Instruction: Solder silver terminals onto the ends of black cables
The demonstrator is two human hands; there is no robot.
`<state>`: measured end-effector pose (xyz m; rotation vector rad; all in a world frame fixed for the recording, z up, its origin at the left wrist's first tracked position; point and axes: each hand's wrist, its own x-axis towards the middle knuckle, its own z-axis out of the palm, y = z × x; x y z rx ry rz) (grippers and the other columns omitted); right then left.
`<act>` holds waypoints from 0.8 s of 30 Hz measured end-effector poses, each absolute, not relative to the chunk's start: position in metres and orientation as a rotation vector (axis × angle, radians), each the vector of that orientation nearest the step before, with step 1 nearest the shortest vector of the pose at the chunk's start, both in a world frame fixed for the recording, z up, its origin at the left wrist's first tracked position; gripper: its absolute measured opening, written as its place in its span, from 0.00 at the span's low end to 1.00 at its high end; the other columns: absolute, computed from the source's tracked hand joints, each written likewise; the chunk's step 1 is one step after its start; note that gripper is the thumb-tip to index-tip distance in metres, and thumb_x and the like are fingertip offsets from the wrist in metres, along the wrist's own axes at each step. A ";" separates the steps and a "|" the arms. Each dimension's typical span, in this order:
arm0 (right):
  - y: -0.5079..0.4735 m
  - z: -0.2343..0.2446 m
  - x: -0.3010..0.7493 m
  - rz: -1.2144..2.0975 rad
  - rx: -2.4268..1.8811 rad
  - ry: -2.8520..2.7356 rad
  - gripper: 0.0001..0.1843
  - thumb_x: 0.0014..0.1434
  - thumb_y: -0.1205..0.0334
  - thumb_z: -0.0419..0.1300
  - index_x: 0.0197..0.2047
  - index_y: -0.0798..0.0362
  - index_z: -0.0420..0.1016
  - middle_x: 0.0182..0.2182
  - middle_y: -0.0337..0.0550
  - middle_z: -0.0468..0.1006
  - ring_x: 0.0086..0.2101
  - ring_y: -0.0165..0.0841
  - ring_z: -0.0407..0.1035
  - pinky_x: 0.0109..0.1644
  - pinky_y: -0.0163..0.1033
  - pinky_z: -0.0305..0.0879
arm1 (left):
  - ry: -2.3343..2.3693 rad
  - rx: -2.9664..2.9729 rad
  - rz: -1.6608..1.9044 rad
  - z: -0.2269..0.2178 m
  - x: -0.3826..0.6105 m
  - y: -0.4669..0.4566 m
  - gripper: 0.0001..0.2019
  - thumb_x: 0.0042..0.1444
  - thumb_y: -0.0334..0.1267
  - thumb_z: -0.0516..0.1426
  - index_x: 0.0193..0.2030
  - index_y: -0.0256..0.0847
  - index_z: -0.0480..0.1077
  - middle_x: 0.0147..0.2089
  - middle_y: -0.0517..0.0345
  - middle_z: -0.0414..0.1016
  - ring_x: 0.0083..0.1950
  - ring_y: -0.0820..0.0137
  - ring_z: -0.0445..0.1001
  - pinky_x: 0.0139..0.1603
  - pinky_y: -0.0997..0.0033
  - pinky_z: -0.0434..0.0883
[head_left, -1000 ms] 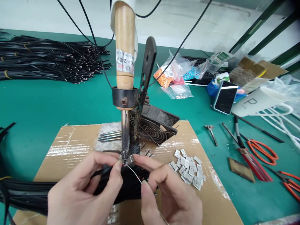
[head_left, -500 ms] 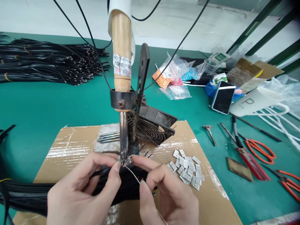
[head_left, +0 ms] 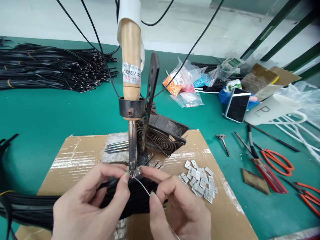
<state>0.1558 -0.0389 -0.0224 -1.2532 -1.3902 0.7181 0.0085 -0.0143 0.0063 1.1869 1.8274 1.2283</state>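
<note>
A wooden-handled soldering iron is clamped upright in a black stand, tip downward. Just left of the tip, my left hand is closed, thumb and index finger pinching the end of a black cable, mostly hidden by the fingers. My right hand is closed on a thin solder wire, which runs up to the tip. Its index fingertip touches a small perforated metal plate beside the tip. The joint itself is too small to make out.
Loose metal plates lie on the cardboard to the right. Behind the iron stands a black fan. Black cable bundles lie left. Orange-handled scissors, a phone and a white jug are at right.
The whole view has shifted very slightly. Both hands keep their place at the iron's tip, with the solder wire still touching there.
</note>
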 end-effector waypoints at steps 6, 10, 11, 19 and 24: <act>-0.040 -0.020 0.143 0.683 -1.333 -1.315 0.12 0.61 0.73 0.63 0.34 0.44 0.74 0.50 0.42 0.89 0.42 0.45 0.86 0.43 0.48 0.86 | 1.699 1.405 1.251 0.001 -0.001 -0.009 0.03 0.54 0.39 0.66 0.30 0.52 0.79 0.32 0.71 0.85 0.31 0.77 0.86 0.36 0.92 0.78; -0.041 -0.015 0.137 0.633 -1.447 -1.206 0.11 0.63 0.70 0.60 0.32 0.45 0.68 0.47 0.38 0.90 0.40 0.40 0.85 0.43 0.43 0.83 | 1.719 1.415 1.243 0.005 0.002 -0.007 0.04 0.52 0.38 0.65 0.27 0.48 0.78 0.29 0.68 0.84 0.29 0.76 0.85 0.34 0.91 0.78; -0.040 -0.014 0.138 0.620 -1.425 -1.238 0.11 0.61 0.71 0.60 0.32 0.45 0.68 0.47 0.36 0.89 0.40 0.38 0.85 0.44 0.41 0.81 | 1.722 1.412 1.227 0.005 0.002 -0.007 0.04 0.52 0.38 0.65 0.27 0.48 0.77 0.29 0.66 0.84 0.29 0.75 0.85 0.34 0.91 0.78; -0.033 -0.018 0.121 0.161 -1.271 -1.288 0.14 0.54 0.76 0.55 0.26 0.50 0.58 0.33 0.34 0.89 0.30 0.31 0.77 0.35 0.38 0.74 | 1.731 1.404 1.231 0.002 0.002 -0.006 0.04 0.50 0.38 0.65 0.26 0.49 0.78 0.29 0.67 0.84 0.29 0.75 0.85 0.35 0.91 0.77; -0.033 -0.020 0.116 0.134 -1.260 -1.425 0.13 0.52 0.77 0.54 0.26 0.49 0.58 0.38 0.35 0.91 0.34 0.35 0.82 0.38 0.41 0.79 | 1.743 1.418 1.197 0.001 0.000 -0.009 0.04 0.51 0.40 0.65 0.27 0.49 0.79 0.30 0.65 0.84 0.30 0.72 0.86 0.36 0.88 0.79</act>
